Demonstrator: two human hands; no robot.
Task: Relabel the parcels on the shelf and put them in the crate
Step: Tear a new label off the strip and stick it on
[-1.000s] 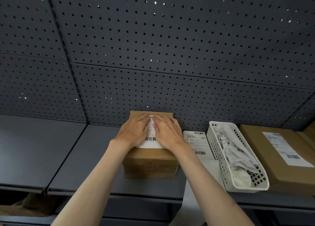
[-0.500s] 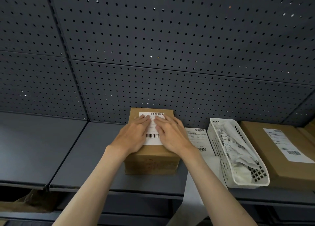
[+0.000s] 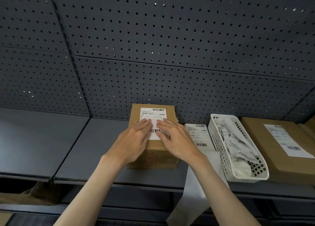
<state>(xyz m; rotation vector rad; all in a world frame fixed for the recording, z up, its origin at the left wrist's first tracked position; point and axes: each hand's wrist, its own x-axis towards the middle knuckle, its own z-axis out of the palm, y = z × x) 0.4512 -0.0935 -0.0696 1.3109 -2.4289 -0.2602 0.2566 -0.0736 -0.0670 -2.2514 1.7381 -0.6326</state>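
Note:
A small brown cardboard parcel stands on the dark grey shelf, against the pegboard back. A white label with barcodes lies on its top. My left hand and my right hand lie flat on the parcel's top with straight fingers, pressing the lower half of the label. The label's upper half shows beyond my fingertips. A crate is not in view.
A strip of spare labels lies right of the parcel and hangs over the shelf edge. Beside it stands a white perforated basket full of crumpled label paper. A large flat labelled parcel lies at the far right.
Both hands have slid back toward me along the label, from its far end to its near half. More of the label's upper part is uncovered.

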